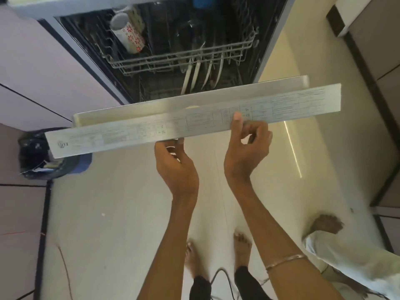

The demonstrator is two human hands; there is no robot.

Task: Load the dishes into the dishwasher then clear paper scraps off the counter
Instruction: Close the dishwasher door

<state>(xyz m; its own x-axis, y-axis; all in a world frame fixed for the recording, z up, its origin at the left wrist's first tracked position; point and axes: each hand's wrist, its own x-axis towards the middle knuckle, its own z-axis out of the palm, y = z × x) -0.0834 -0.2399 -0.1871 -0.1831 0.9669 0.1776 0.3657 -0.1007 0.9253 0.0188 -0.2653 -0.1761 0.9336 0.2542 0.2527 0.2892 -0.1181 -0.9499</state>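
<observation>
Both hands meet the dishwasher door [192, 120], which stands partly raised. The left hand [175, 163] cups its lower edge from beneath, fingers curled under it; the right hand [246, 146] pinches the top edge, thumb on the control strip. Beyond, plates [201, 74] stand in the lower rack and a flowered mug [127, 35] lies in the upper rack [173, 59].

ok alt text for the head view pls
Both hands hold a dishwasher door half open: left hand under its edge, right hand with thumb on the top panel. Inside, plates stand in the lower rack and a flowered mug lies above.
</observation>
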